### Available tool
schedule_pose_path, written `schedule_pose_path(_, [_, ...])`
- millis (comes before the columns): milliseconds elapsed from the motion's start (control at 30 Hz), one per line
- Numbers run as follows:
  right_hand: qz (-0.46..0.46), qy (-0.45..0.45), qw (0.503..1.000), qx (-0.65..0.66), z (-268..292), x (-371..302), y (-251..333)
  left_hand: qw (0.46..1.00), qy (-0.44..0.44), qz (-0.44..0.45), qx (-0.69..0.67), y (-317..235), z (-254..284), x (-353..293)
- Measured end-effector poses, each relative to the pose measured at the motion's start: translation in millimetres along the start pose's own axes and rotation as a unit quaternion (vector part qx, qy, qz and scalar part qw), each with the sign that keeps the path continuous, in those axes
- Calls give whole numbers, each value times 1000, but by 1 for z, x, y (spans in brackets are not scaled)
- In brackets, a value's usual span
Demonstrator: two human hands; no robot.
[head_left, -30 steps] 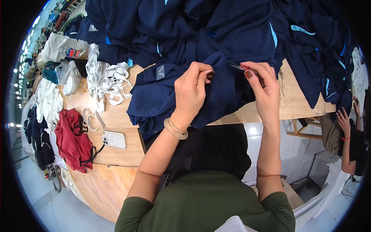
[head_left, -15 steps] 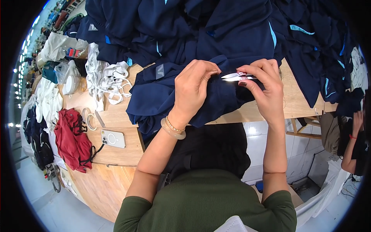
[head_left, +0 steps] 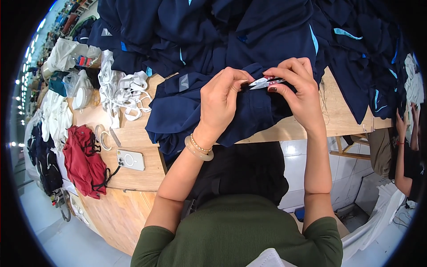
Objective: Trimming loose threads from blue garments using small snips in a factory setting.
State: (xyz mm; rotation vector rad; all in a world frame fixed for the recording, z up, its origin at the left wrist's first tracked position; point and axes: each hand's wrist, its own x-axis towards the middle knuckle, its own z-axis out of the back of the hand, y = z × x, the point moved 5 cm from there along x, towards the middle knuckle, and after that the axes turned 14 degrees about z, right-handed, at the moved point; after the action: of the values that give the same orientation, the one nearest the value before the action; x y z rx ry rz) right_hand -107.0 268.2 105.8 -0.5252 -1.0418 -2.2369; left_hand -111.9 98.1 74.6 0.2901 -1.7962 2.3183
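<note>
A navy blue garment (head_left: 187, 111) lies over the front edge of a wooden table (head_left: 133, 133). My left hand (head_left: 222, 100) pinches a fold of its fabric near the top middle. My right hand (head_left: 298, 89) holds small thread snips (head_left: 264, 82) with silver blades and a red grip, their tips pointing left toward my left fingertips. The two hands sit close together above the garment. A beaded bracelet and a pale bangle circle my left wrist.
A big heap of navy garments with light blue trim (head_left: 267, 26) covers the back of the table. White straps (head_left: 124, 89), a phone (head_left: 130, 160) and a red bag (head_left: 84, 162) lie at left. Another person's arm (head_left: 402, 151) shows at the right edge.
My right hand has turned the snips so the blades show and moved them left toward my left fingers. My left hand stays pinched on the fabric.
</note>
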Motion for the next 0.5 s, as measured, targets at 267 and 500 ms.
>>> schedule_pose_path(267, [31, 38, 999, -4, -2, 11, -2, 1000, 13, 10, -1, 1, -2, 0])
schedule_pose_path(500, [11, 12, 999, 33, 2, 9, -8, 999, -23, 25, -3, 4, 14, 2])
